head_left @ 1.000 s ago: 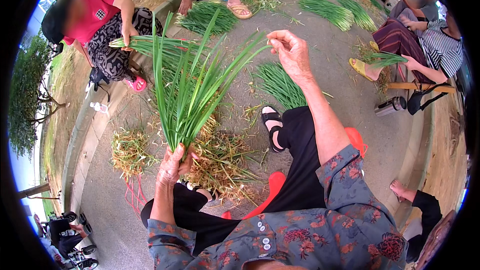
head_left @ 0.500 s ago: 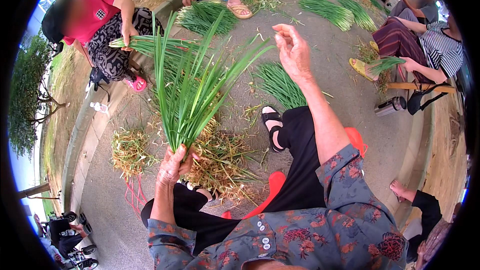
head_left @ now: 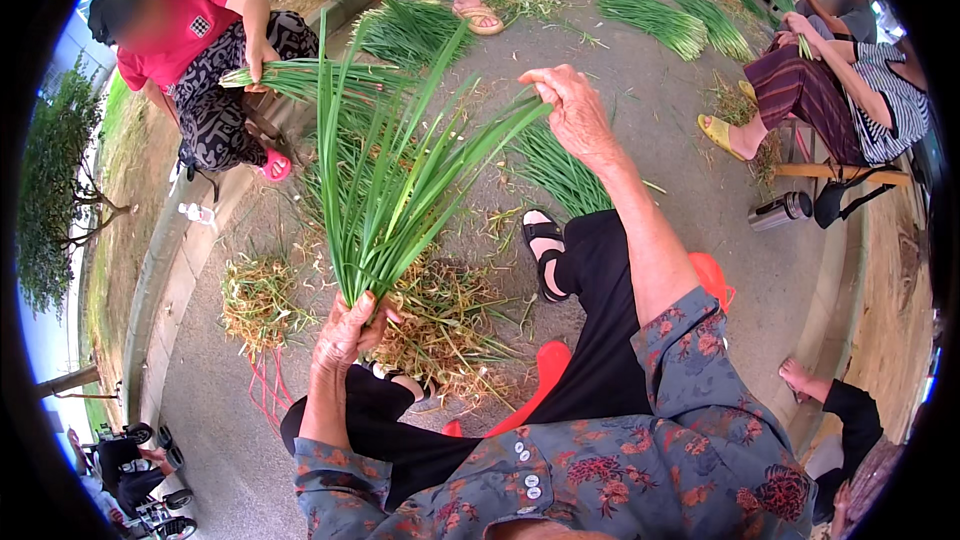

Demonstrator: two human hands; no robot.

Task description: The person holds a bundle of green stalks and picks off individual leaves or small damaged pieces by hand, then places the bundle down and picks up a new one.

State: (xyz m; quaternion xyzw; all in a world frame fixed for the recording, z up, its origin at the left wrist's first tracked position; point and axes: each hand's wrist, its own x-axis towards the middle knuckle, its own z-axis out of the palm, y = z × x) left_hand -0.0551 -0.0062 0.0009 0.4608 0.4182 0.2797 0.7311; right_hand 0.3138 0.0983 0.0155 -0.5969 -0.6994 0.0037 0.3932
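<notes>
A fanned bunch of long green garlic chives (head_left: 385,190) stands up from my left hand (head_left: 348,332), whose fingers are closed round its lower ends. The leaves spread away from me, upward and to the right. My right hand (head_left: 580,120) is pinched at the tips of the rightmost leaves; its thumb and fingers press together there. Below the bunch lies a heap of yellowed trimmings and dry leaves (head_left: 440,330), close to my left hand. Beyond my right forearm, a pile of green chives (head_left: 560,170) rests on the pavement.
A smaller trimmings heap (head_left: 262,302) lies at left. Opposite left, a person in a pink shirt (head_left: 205,15) holds chives. At right sits a person in a striped top (head_left: 885,90). More chive piles (head_left: 652,22) lie farther off. A steel flask (head_left: 780,211) lies at right.
My right hand has moved down and left, and its fingers have closed on the leaf tips. The bunch has shifted slightly right. The person at right has raised their chives.
</notes>
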